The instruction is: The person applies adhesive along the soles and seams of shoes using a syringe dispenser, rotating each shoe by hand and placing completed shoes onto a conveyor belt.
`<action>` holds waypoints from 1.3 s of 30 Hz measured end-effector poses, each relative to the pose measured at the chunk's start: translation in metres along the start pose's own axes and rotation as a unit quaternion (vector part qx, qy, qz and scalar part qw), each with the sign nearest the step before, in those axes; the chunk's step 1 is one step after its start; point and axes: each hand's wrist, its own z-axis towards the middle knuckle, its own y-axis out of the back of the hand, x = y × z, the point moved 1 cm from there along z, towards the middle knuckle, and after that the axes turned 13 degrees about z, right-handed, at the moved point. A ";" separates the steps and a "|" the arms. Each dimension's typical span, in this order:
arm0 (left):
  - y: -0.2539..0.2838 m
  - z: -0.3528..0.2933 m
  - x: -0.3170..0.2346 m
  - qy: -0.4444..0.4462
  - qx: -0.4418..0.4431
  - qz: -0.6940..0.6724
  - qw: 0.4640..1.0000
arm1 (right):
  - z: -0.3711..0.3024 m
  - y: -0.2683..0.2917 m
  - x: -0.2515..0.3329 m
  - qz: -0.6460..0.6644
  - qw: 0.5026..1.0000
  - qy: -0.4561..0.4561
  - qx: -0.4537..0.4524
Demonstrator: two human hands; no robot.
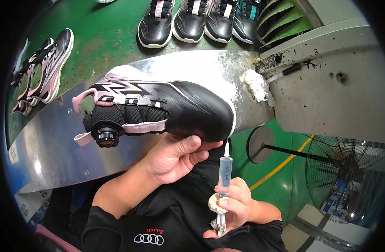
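A black sneaker [196,109] with pink and grey trim and a round lacing dial [107,137] lies on its side, toe pointing right. My left hand [173,158] grips its near side close to the toe, thumb on the upper and fingers curled; part of the grip is hidden. My right hand [237,202] holds a clear syringe [225,174] upright, partly filled with clear liquid. Its needle tip meets the seam between the black toe and the white sole. Whitish wrapping [217,204] covers the syringe's flange and the plunger end, where my thumb and fingers sit.
Beneath the sneaker is a shiny metal ledge [49,155]. Several black sneakers [156,25] line the far side of the green table [104,25]; more shoes [54,69] stand at left. A crumpled white rag [257,86] lies right, near a standing fan [347,168].
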 end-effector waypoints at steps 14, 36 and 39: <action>-0.005 -0.005 -0.004 -0.010 -0.021 0.014 1.000 | -0.005 -0.003 -0.006 -0.030 0.999 0.035 -0.001; 0.084 -0.153 -0.176 -0.267 -0.412 0.261 0.831 | 0.006 0.039 -0.106 0.088 0.975 -0.201 -0.032; 0.070 -0.111 -0.176 -0.262 -0.335 0.264 0.866 | 0.001 0.039 -0.111 0.111 0.969 -0.210 -0.062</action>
